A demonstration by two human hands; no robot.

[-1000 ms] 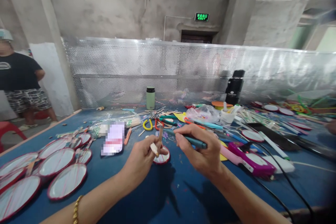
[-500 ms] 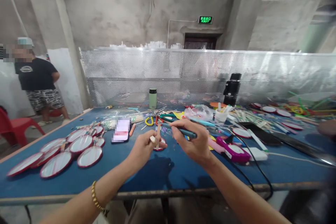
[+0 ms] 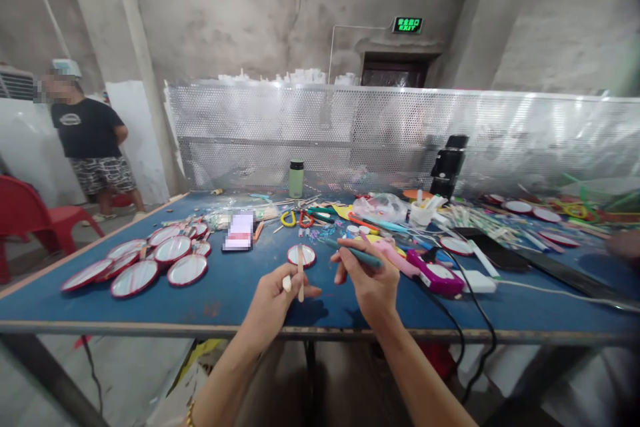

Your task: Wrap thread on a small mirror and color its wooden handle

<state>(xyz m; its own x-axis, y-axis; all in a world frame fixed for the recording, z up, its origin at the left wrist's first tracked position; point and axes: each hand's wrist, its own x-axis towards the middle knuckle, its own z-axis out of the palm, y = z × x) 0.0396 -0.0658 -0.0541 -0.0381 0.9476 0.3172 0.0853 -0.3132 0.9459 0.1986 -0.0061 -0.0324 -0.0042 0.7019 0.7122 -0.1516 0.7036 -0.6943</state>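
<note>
My left hand [image 3: 277,295] is closed on a small round fan [image 3: 301,255], pinching its wooden stick handle [image 3: 301,280] above the near edge of the blue table [image 3: 230,293]. A short white stub shows between its fingers too. My right hand [image 3: 367,276] is closed on a teal pen-like tool [image 3: 356,253] whose tip points left toward the fan. The hands are a short gap apart.
Several red-rimmed round fans [image 3: 150,260] lie at the table's left. A phone [image 3: 239,231], scissors [image 3: 295,218], a green flask [image 3: 296,179], a pink glue gun [image 3: 433,275] with black cord, and craft clutter fill the middle and right. A person [image 3: 90,140] stands far left by a red chair [image 3: 30,217].
The view has pulled back from the table, and its front edge and legs now show. Both hands drew back toward the near edge, still holding the fan and the tool.
</note>
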